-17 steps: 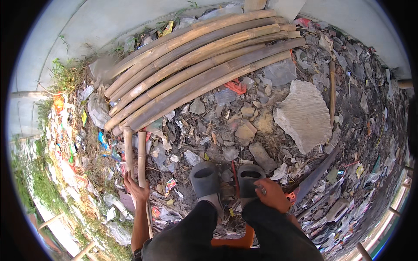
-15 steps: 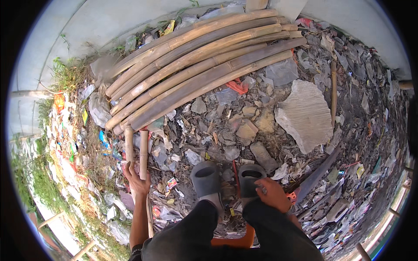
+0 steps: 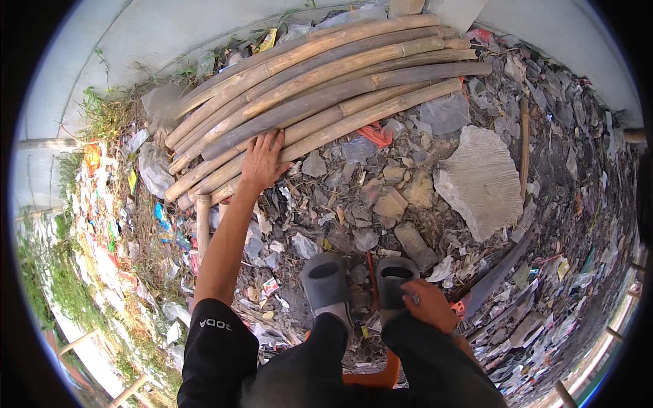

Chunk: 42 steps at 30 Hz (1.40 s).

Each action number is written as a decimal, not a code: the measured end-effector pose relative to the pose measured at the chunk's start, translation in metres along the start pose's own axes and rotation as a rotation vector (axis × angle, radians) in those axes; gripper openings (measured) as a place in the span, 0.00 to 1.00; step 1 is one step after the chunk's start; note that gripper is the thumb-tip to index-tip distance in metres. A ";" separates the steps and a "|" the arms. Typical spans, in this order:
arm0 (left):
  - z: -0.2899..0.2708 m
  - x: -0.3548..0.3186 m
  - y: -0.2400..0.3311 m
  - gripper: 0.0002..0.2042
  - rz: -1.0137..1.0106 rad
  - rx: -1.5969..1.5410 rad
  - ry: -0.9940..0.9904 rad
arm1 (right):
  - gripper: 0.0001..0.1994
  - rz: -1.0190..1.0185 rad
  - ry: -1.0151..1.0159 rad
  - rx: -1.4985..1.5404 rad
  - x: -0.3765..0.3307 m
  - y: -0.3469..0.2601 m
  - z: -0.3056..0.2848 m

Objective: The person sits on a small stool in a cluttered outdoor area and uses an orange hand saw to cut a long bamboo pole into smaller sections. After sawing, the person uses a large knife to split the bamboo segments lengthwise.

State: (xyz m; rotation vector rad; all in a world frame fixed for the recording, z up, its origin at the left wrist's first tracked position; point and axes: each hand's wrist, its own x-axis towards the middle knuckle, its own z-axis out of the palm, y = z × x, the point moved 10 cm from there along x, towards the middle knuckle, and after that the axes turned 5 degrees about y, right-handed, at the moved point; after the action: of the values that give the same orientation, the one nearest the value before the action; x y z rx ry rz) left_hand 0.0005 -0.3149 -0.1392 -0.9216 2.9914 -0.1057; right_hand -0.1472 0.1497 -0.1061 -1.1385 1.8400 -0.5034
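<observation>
My left hand (image 3: 264, 162) lies across the bamboo poles, its fingers spread over the lower ones. A dark bamboo pole (image 3: 306, 102) rests just beyond the fingertips, among several tan bamboo poles (image 3: 340, 56) stacked side by side. Close to my left forearm stands a short bamboo stake (image 3: 203, 221); my arm hides part of the area beside it. My right hand (image 3: 434, 307) hovers by my right shoe, loosely curled with thumb and finger apart, and nothing shows in it. Beside its wrist lies a long dark blade (image 3: 500, 272) with an orange-red handle (image 3: 459, 307).
A large broken concrete slab (image 3: 481, 183) lies right of centre, with stones (image 3: 415, 245) around it. Plastic scraps and debris cover the ground. My grey clogs (image 3: 325, 282) are in front of an orange seat (image 3: 373, 375). A pale wall (image 3: 544, 41) bounds the far side.
My left hand has moved from the short stakes up and right onto the poles. The dark pole has shifted away from me, up the stack. My right hand has hardly moved.
</observation>
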 end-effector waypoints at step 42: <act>-0.010 0.035 0.015 0.27 -0.234 -0.215 -0.092 | 0.14 -0.003 0.066 0.042 0.008 -0.005 -0.015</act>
State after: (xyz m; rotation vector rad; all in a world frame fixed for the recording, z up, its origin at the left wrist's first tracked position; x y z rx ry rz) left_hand -0.0371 -0.3211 -0.1297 -1.2576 2.8384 0.2552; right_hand -0.1587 0.1388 -0.0982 -1.1080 1.8761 -0.5848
